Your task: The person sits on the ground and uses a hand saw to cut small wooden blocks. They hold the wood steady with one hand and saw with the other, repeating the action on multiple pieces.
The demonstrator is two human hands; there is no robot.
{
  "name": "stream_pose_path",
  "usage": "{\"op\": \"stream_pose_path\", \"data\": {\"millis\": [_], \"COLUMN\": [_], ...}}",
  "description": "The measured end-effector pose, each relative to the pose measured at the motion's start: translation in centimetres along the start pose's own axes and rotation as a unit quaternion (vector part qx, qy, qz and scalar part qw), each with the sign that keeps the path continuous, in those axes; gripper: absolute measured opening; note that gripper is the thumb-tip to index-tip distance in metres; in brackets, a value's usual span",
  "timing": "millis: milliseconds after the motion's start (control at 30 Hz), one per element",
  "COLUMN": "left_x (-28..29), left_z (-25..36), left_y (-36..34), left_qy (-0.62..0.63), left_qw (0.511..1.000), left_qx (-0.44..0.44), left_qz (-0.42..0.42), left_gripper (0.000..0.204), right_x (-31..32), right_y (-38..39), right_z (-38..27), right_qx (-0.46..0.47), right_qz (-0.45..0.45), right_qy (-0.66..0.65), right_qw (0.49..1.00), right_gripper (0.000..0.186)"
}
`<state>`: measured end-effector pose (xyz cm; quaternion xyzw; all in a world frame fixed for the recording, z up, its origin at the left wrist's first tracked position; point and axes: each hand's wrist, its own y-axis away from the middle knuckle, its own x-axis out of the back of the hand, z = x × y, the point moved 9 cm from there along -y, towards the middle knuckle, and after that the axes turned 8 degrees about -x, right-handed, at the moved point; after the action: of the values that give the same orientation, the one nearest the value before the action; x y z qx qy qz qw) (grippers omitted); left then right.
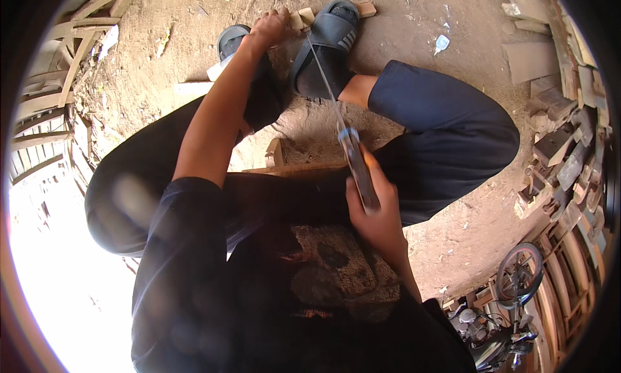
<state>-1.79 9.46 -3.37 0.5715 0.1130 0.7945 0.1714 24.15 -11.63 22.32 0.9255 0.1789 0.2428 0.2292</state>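
One saw (349, 139), wood (301, 19) by right sandal (333, 35).
Right hand (380, 208): fingers clamped on saw handle (362, 180). Left hand (269, 30): beside wood; cannot tell whether fingers grip it.

We see a brown, blue-tipped saw handle (361, 174), tan wood (302, 18), a white-striped dark sandal (332, 35) and navy trousers (446, 108).

Harsh white glare, lower left
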Motion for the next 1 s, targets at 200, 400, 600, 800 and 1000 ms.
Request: {"op": "stream_pose_path", "data": {"millis": [200,400,600,800,1000], "left_x": [-3.7,0.0,0.2,-0.3,-1.6], "left_z": [-3.4,0.2,0.3,-0.4,-0.7], "left_y": [-2.6,0.4,-0.1,0.2,-0.9], "left_qy": [-0.076,-0.013,-0.033,-0.033,-0.033], "left_qw": [0.997,1.0,0.999,0.999,0.999], "left_qx": [-0.033,-0.014,0.001,0.002,-0.013], "left_qz": [0.003,0.025,0.026,0.009,0.017], "left_gripper": [0.072,0.072,0.073,0.074,0.072], "right_x": [-0.1,1.7,-0.1,0.5,-0.9], "right_y": [1.0,1.5,-0.2,1.2,-2.0], "right_z": [-1.8,0.4,0.0,-0.2,0.5], "right_qx": [-0.058,0.0,-0.057,-0.02,-0.074], "right_qz": [-0.066,-0.003,-0.023,-0.003,-0.033], "right_qy": [-0.012,-0.012,-0.036,-0.022,-0.032], "right_qw": [0.996,1.0,0.997,1.0,0.996], "right_gripper": [0.056,0.053,0.048,0.045,0.045]}}
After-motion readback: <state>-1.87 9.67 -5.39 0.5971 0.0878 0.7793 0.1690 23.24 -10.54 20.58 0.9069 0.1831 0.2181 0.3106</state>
